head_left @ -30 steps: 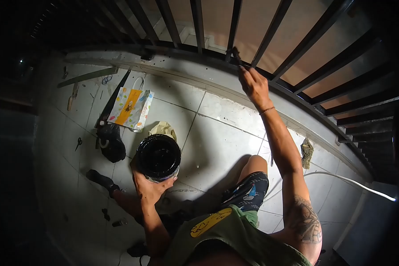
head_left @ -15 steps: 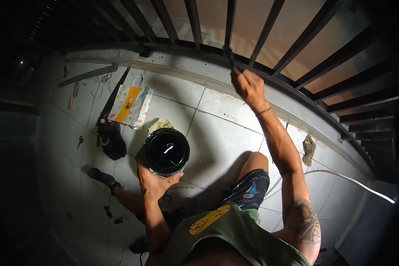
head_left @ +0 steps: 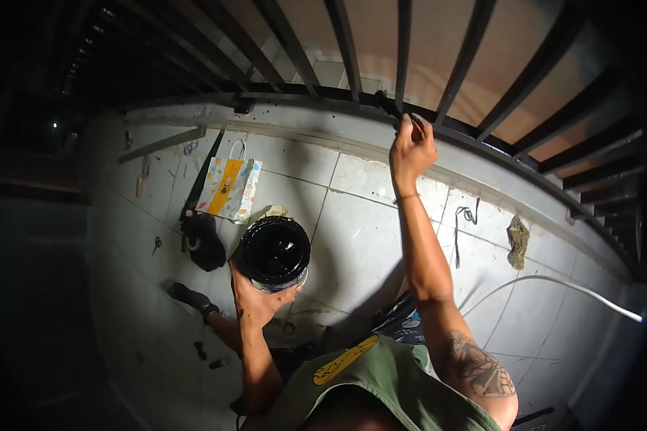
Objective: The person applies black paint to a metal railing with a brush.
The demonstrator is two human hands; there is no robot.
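Note:
My left hand [head_left: 260, 296] is wrapped round the lower side of a paint can [head_left: 274, 249]. Black, glossy paint coats the can's inside and rim, and crumpled paper shows behind it. Out ahead, my right hand [head_left: 415, 149] is closed on the handle of a paintbrush [head_left: 388, 104]. The brush's dark bristles are at the bottom rail of a black metal railing [head_left: 345, 50], near the foot of an upright bar. Against the black rail, the exact contact of the bristles is hard to make out.
On the tiled floor [head_left: 356, 215] lie a patterned paper bag [head_left: 230, 183], a black plastic bag [head_left: 203, 241], scissors [head_left: 157, 246] and a long strip [head_left: 162, 145]. To the right are a dark strap [head_left: 459, 226], a crumpled cloth [head_left: 517, 242] and a white cable [head_left: 553, 280].
My right hand has turned and shifted, bringing the brush from an upright bar down to the bottom rail. My left hand keeps hold of the can; the whole view has shifted slightly.

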